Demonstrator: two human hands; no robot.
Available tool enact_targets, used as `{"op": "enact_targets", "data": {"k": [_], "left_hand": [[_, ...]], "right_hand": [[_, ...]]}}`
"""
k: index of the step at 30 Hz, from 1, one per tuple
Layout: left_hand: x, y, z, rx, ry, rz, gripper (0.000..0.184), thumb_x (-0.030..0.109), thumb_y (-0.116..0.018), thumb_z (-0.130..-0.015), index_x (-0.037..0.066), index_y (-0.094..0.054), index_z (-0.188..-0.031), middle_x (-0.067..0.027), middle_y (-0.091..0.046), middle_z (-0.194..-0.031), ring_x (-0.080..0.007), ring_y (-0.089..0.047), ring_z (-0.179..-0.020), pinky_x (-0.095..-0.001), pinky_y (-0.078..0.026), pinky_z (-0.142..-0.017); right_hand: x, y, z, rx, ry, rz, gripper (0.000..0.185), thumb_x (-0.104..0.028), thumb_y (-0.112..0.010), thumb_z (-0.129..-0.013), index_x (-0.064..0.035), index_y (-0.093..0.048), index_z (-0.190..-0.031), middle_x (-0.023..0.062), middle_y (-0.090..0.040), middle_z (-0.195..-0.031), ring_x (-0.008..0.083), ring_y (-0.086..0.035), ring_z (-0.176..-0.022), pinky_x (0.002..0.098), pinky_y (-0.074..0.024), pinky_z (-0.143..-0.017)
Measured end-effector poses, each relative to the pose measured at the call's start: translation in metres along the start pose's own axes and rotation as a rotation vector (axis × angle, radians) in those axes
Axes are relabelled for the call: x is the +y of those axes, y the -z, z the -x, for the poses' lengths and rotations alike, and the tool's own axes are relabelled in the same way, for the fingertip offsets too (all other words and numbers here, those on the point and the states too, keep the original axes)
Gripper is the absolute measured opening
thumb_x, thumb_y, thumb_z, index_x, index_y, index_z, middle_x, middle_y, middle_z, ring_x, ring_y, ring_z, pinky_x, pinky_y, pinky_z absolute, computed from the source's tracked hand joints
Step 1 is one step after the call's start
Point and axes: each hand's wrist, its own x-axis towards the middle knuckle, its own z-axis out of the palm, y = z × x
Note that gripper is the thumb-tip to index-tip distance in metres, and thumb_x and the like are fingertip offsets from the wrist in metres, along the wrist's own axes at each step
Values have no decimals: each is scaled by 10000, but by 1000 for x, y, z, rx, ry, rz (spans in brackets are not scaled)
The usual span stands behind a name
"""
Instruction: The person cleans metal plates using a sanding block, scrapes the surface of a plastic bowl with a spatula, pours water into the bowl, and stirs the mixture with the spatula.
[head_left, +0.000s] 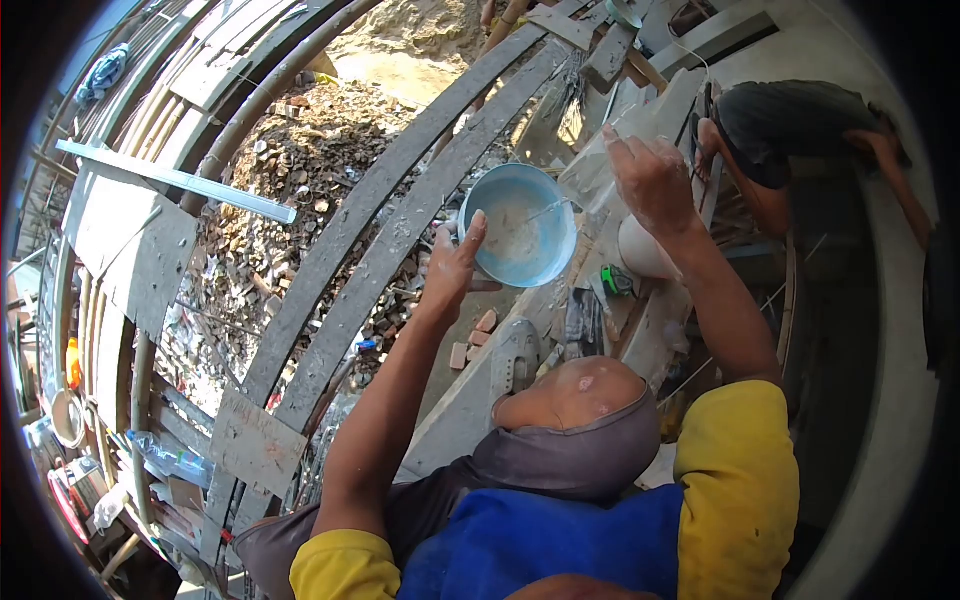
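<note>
My left hand (455, 262) grips the near-left rim of a light blue bowl (552, 255), its thumb over the edge. The bowl is tilted towards me, with a greyish residue inside and a thin pale streak across its right side. To the right of the bowl, my right hand (655, 185) is raised with most fingers curled in and one finger pointing up; what it holds, if anything, is hidden. Below that hand stand a whitish round container (645, 250) and a green and black tape measure (616, 281). A dark, grey-smeared flat tool (583, 322) lies near my knee.
Long grey planks (345, 240) curve past on the left above rubble (290, 170). Broken bricks (472, 340) lie below the bowl. A metal channel bar (180, 180) juts in at left. Another person's leg (755, 185) is at right. My shoe (515, 355) rests on a board.
</note>
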Motion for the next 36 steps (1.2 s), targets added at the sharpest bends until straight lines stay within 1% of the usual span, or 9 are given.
{"op": "enact_targets", "data": {"k": [8, 11, 18, 21, 23, 24, 26, 33, 36], "left_hand": [[4, -4, 1, -13, 6, 13, 771, 607, -570, -907, -29, -398, -1309, -205, -519, -1242, -319, -624, -1079, -455, -633, -678], [5, -4, 2, -31, 10, 6, 768, 604, -571, -909, -19, -394, -1322, -194, -516, -1252, -318, -609, -1108, -464, -629, -711], [8, -5, 3, -88, 13, 61, 767, 612, -570, -907, -3, -394, -1332, -188, -510, -1283, -319, -583, -1155, -494, -608, -788], [6, -2, 0, -78, -4, 71, 784, 620, -571, -902, -12, -390, -1330, -202, -514, -1285, -321, -588, -1153, -491, -608, -788], [7, 0, -1, -66, -15, 78, 794, 625, -571, -900, -17, -387, -1328, -211, -516, -1284, -322, -593, -1149, -488, -610, -789], [10, 1, 0, -48, -24, 81, 802, 628, -571, -897, -22, -383, -1327, -220, -517, -1283, -324, -601, -1140, -482, -612, -788], [13, 5, 0, -26, -36, 83, 810, 632, -571, -895, -27, -379, -1325, -229, -517, -1283, -326, -610, -1131, -475, -615, -786], [16, 16, -3, 48, -56, 132, 807, 628, -571, -896, -21, -371, -1333, -239, -528, -1279, -330, -632, -1109, -451, -630, -751], [17, 20, -7, 72, -55, 131, 801, 623, -557, -907, -23, -367, -1342, -239, -527, -1287, -328, -636, -1104, -454, -630, -765]], "right_hand": [[3, 18, -10, 70, 123, 180, 309, -112, -636, -810, -48, -691, -1108, 31, -592, -682, 177, -629, -592, 304, -489, -614], [3, 22, -9, 70, 95, 140, 342, -59, -614, -802, -65, -679, -1138, 47, -561, -689, 205, -612, -630, 338, -473, -624], [14, 28, -8, 88, 73, 193, 270, -108, -626, -827, -60, -697, -1083, 38, -592, -681, 190, -632, -592, 316, -487, -627], [32, 17, 3, 46, -104, 46, 274, -116, -647, -815, -86, -700, -1082, 90, -655, -757, 265, -670, -668, 370, -512, -666], [49, 3, 18, -163, -499, -134, 286, -110, -644, -805, -105, -692, -1088, 167, -696, -884, 357, -684, -819, 448, -527, -754], [60, -8, 29, -162, -497, -134, 286, -110, -644, -805, -105, -692, -1088, 167, -696, -884, 357, -684, -819, 448, -527, -754], [84, -38, 58, -292, -774, -165, 309, -129, -627, -796, -132, -678, -1101, 183, -701, -985, 396, -662, -956, 485, -515, -848], [136, -121, 181, -499, -1064, -170, 298, -148, -607, -815, -118, -673, -1104, 211, -679, -1073, 426, -633, -1021, 503, -498, -874], [119, -118, 187, -430, -1108, -240, 221, -197, -641, -842, -84, -649, -1031, 220, -674, -1030, 432, -628, -992, 509, -494, -833]]}}
